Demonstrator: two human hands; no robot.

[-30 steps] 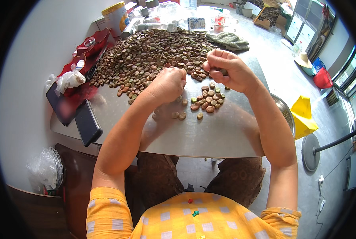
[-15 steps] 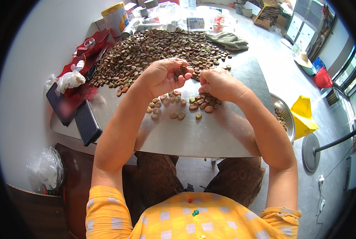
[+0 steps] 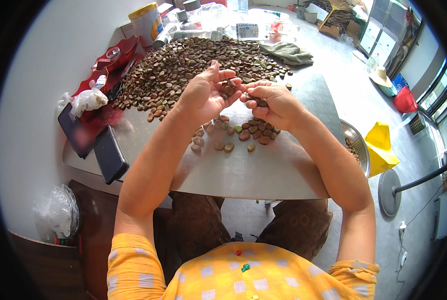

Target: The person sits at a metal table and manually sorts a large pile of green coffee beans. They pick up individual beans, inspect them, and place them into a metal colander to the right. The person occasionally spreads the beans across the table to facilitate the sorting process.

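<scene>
Brown, flat oval beans [image 3: 183,70], heaped on shiny grey tabletop [image 3: 243,177] beyond left hand [image 3: 208,95] and right hand [image 3: 277,104], left nearer.
Left spread, palm cupping several; right curled, pinching others; small bean clusters [image 3: 261,131] on the near side.

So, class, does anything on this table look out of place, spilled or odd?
The black phone lies at the left edge of the table, its near end seeming to overhang, which looks precarious. The bean heap doesn't look spilled.
</scene>
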